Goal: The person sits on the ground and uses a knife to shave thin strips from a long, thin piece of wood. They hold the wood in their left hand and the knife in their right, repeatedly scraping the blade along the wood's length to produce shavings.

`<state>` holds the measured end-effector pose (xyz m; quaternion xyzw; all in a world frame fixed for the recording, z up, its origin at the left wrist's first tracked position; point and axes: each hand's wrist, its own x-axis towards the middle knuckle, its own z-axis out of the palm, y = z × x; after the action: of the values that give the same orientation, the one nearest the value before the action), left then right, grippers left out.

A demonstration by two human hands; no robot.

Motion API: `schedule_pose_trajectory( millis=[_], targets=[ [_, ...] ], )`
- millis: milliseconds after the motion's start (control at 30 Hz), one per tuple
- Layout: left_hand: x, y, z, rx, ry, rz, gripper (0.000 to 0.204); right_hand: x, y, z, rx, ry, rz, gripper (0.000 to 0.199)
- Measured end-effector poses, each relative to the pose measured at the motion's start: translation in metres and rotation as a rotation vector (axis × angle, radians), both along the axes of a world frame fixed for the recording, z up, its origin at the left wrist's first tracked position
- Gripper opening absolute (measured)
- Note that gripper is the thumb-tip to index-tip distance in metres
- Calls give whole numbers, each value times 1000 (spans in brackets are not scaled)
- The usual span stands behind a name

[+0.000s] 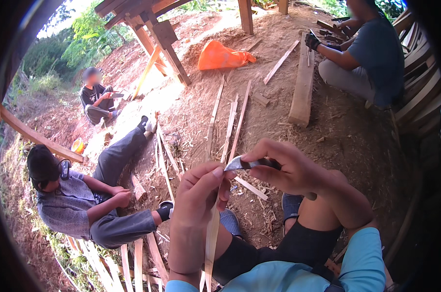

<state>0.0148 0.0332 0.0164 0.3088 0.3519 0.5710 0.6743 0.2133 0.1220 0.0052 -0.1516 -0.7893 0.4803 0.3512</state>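
Head view shows both my hands raised in front of my knees, above the dirt ground. My left hand has a closed grip around a thin pale bamboo strip; the strip goes down from my fingers between my legs and ends near the lower edge of the picture. My right hand has a closed grip on a small knife. Its grey blade points to the left, and the tip is touching the thumb side of my left hand, just at the top end of the strip. I sit with bent knees, in black shorts and a light blue shirt, and my blue shoes stand on the ground under my hands.

On the ground beyond my hands lie several more long thin strips, almost parallel, and one short strip just beside my right wrist. More strips are at the lower left edge. A thick wooden plank lies further away toward the upper right, and an orange bag is near the wooden posts at the top.

On the left a person in a grey shirt sits with one leg stretched out. Another person sits far at the upper left, and a third person sits at the upper right beside the plank, wearing a dark glove.
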Motion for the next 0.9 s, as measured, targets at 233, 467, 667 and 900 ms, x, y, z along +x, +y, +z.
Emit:
schedule_pose_trajectory(
  millis=[233,467,667,900],
  targets=[
    [3,-7,5,0,45,18,21,1,-9,-1,36,46,3,17],
    [0,-14,8,29,8,-17,20,-3,-22,0,-78,40,17,18],
    [-1,-21,11,19,45,39,20,-12,-31,-5,-136,97,29,17],
    [-8,-21,8,56,-55,-23,22,-22,-45,-5,150,111,-198,13]
  ],
)
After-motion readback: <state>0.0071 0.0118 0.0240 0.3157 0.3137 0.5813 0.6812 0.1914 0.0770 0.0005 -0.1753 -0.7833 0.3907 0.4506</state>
